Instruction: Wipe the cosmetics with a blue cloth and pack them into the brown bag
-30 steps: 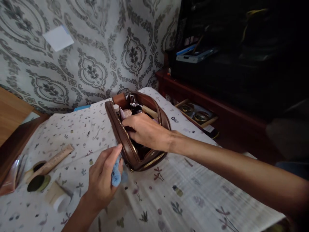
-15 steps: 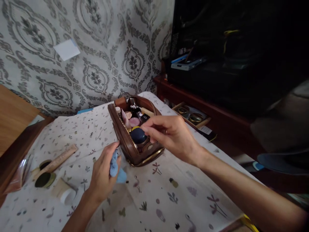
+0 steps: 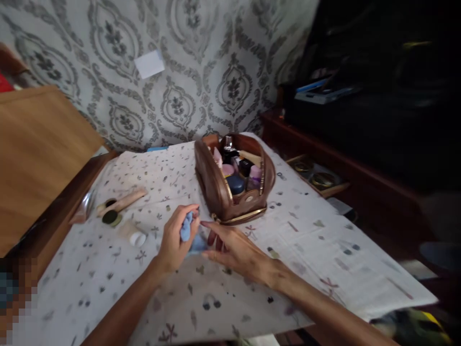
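Note:
My left hand [image 3: 176, 238] is closed round a small blue cloth [image 3: 188, 232] just above the patterned tablecloth [image 3: 144, 269]. Beside it, my right hand [image 3: 236, 250] has its fingers stretched out, the tips touching the lower edge of the blue cloth. Behind both hands an open brown leather pouch [image 3: 216, 185] stands upright. It is packed with several small bottles and jars, among them a dark blue jar [image 3: 236, 184].
At the left of the cloth lie a beige tube [image 3: 124, 201], a round dark-green compact [image 3: 111, 218] and a small white-capped jar [image 3: 134, 234]. A wooden board [image 3: 39, 149] stands at the left. A dark red cabinet [image 3: 324, 149] with a tray of gold tins stands at the right.
My right hand has come out of the pouch and moved down to the blue cloth. The view has swung left, so the pouch now lies farther right.

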`<state>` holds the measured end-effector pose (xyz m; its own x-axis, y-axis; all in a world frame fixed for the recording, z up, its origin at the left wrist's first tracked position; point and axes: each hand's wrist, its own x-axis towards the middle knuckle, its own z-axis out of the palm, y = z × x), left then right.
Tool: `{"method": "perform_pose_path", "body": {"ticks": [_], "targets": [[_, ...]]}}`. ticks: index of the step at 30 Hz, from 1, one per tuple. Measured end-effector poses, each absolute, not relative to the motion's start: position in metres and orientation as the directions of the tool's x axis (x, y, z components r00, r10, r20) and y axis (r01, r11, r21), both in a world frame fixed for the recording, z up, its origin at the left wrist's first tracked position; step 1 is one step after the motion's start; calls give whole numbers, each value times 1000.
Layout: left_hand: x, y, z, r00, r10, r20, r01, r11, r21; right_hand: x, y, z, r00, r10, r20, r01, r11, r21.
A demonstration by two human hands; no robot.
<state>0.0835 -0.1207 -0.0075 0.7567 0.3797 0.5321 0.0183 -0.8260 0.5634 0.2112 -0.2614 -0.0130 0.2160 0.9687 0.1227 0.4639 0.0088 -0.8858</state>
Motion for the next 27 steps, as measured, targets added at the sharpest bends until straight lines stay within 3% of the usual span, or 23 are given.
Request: {"method": "perform_pose_path", "body": {"ticks": [3,9,18,22,27], "targets": [[71,-130,-11,746,415,521,17,-793,608,193,-246,-23,183,979,93,341,26,-940],[46,-133,-23,814,290,504,-89,-794,601,183,-218,-30,347,928,136,66,120,-991],[0,-93,-34,778,410,476,20,-773,634,148,-174,-39,331,932,-149,-186,-90,-978],[-27,-42,-29,659,545,518,196,-789,582,134,-156,-39,285,939,-191,-194,-138,-971],[-58,33,-9,435,714,549,593,-686,422,121,-143,-37,279,946,-166,-142,-131,-981]]}}
